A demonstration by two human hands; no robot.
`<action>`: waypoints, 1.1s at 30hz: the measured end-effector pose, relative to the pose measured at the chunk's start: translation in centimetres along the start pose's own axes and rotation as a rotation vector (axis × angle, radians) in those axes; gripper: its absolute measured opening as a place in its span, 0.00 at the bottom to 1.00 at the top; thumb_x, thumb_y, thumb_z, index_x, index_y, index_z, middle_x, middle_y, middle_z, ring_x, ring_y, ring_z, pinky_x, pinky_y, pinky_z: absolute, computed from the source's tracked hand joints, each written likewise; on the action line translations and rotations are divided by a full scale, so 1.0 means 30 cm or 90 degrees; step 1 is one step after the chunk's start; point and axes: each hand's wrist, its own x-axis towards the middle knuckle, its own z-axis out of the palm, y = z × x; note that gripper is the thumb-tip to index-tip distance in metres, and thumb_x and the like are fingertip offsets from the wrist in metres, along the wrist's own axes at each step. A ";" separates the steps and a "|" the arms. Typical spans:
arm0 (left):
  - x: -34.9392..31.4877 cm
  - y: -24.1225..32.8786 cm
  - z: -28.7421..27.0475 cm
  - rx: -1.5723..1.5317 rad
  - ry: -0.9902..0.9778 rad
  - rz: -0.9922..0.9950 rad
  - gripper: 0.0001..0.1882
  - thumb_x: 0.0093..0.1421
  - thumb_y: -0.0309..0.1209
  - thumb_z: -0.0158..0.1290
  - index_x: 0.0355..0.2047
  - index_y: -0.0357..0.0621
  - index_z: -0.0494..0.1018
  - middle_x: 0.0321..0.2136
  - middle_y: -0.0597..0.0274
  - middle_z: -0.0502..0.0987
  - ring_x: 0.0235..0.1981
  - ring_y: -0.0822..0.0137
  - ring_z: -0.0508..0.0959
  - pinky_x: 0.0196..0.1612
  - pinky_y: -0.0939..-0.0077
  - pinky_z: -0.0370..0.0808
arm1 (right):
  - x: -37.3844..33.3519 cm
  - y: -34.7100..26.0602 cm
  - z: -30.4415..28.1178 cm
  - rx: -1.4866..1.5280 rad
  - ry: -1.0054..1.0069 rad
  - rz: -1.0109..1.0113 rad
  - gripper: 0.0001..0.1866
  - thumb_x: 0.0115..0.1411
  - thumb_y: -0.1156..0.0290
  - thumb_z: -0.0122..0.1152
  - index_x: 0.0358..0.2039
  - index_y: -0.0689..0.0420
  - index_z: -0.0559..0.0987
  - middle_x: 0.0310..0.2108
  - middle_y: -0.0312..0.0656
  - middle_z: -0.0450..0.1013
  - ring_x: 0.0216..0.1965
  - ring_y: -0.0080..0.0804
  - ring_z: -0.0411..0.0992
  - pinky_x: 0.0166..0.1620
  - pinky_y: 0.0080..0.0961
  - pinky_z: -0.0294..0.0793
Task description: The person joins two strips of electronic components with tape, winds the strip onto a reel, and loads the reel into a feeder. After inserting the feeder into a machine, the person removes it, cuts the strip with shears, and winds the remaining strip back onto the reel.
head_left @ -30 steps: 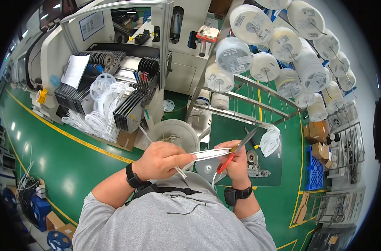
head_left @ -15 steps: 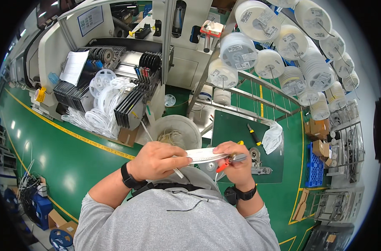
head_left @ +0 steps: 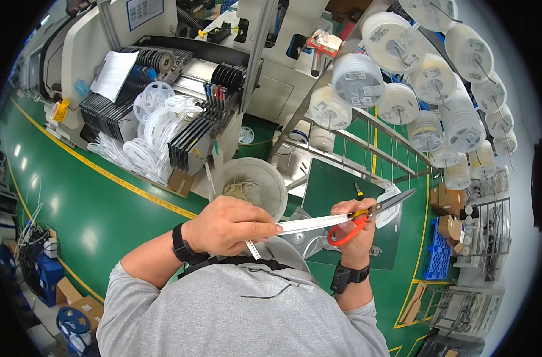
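A white perforated component tape (head_left: 311,224) stretches between my hands in front of my chest. My left hand (head_left: 230,226) pinches it at one end, and a short holed tail hangs below those fingers. My right hand (head_left: 355,239) is closed around scissors (head_left: 395,202) with red and yellow handles. Their grey blades point away to the right, over a white bag (head_left: 387,208). At that hand the tape's other end meets the fingers; how it is gripped there is partly hidden. Below the tape, a clear reel partly shows on a dark green surface (head_left: 327,178).
A large pale bin (head_left: 275,181) with tape scraps stands ahead of me. To the left, a machine bench holds a pile of white reels (head_left: 141,156) and black feeders (head_left: 190,140). A metal rack (head_left: 384,150) loaded with component reels rises at the right, near a blue crate (head_left: 440,253).
My right hand has moved rightward from my left, showing a longer stretch of tape. The scissors have swung out so their blades now point right and away. The view has shifted slightly.
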 end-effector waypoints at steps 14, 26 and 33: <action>0.020 0.037 -0.023 0.033 -0.032 -0.067 0.14 0.48 0.19 0.60 0.37 0.46 0.77 0.34 0.64 0.80 0.28 0.63 0.81 0.28 0.70 0.78 | -0.016 0.007 -0.006 0.064 0.074 0.137 0.24 0.52 0.85 0.66 0.45 0.49 0.67 0.36 0.39 0.72 0.41 0.36 0.75 0.41 0.32 0.78; -0.120 0.050 -0.074 0.078 0.188 -0.228 0.08 0.54 0.16 0.53 0.31 0.40 0.68 0.28 0.58 0.68 0.28 0.61 0.70 0.33 0.71 0.68 | 0.069 -0.018 -0.124 0.280 0.256 0.045 0.24 0.65 0.72 0.58 0.61 0.56 0.68 0.58 0.41 0.71 0.60 0.42 0.69 0.63 0.50 0.68; -0.172 0.078 -0.043 -0.068 0.499 -0.439 0.03 0.63 0.19 0.50 0.35 0.37 0.73 0.28 0.65 0.70 0.27 0.75 0.67 0.31 0.79 0.65 | 0.105 0.005 -0.064 0.250 0.228 0.032 0.25 0.62 0.77 0.57 0.61 0.58 0.68 0.59 0.43 0.70 0.61 0.43 0.68 0.65 0.51 0.65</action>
